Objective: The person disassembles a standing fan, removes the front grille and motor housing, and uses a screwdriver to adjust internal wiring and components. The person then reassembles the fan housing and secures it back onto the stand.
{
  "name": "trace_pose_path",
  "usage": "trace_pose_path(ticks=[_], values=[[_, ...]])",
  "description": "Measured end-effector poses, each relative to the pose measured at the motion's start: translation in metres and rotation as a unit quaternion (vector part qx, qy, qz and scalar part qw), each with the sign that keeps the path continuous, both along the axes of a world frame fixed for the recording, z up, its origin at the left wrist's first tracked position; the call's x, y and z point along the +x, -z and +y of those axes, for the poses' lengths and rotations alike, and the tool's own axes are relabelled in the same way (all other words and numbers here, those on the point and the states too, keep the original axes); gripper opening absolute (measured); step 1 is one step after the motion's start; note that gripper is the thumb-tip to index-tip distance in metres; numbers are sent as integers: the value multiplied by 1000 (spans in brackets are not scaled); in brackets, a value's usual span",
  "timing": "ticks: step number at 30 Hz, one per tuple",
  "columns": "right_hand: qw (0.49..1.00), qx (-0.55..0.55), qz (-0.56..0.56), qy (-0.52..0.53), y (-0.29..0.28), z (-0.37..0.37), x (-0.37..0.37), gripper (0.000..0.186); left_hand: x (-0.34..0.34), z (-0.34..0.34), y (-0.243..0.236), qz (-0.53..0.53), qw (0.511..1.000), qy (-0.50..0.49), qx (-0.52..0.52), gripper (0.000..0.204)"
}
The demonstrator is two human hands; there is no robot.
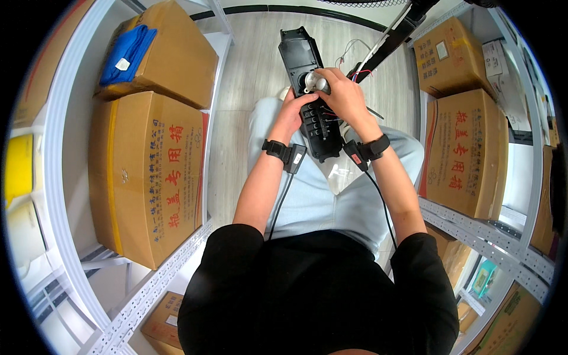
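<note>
A long black plastic housing [300,52] with a row of small buttons or sockets stands tilted above my lap. My left hand [288,117] is closed on its left edge, with the thumb across the front near the middle. My right hand [346,99] pinches a small silver cylindrical part, perhaps a motor [322,85], at the housing's middle. A whitish round piece [312,80] sits beside it, partly hidden by the fingers. Thin wires [331,113] run out of the housing beneath my right hand. Below the housing, clear plastic film [341,177] lies between my legs.
A black pole [397,44] with loose wires [355,46] stands just beyond my right hand. Metal shelves hold cardboard boxes at left [163,183] and right [458,154]. Blue cloth [129,54] lies on a left box. Cables run from bands on both wrists.
</note>
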State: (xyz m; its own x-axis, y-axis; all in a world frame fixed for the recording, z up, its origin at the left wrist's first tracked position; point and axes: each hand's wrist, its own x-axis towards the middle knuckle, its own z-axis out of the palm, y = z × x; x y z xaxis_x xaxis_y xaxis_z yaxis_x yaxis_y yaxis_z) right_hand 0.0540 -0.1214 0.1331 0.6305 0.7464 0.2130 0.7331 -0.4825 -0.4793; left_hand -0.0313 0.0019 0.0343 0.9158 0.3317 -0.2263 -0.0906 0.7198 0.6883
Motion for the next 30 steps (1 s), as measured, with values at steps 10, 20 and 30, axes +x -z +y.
trace_pose_path(ticks=[10,20,30], values=[[999,26,-14,-30,11,1,7,45,-1,-1,1,-8,1000,20,3,50],[996,35,-64,-44,18,2,5,48,1,1,5,-5,1000,0,-14,48],[983,153,98,-32,20,-6,13,55,3,-1,0,21,999,-33,-35,43]])
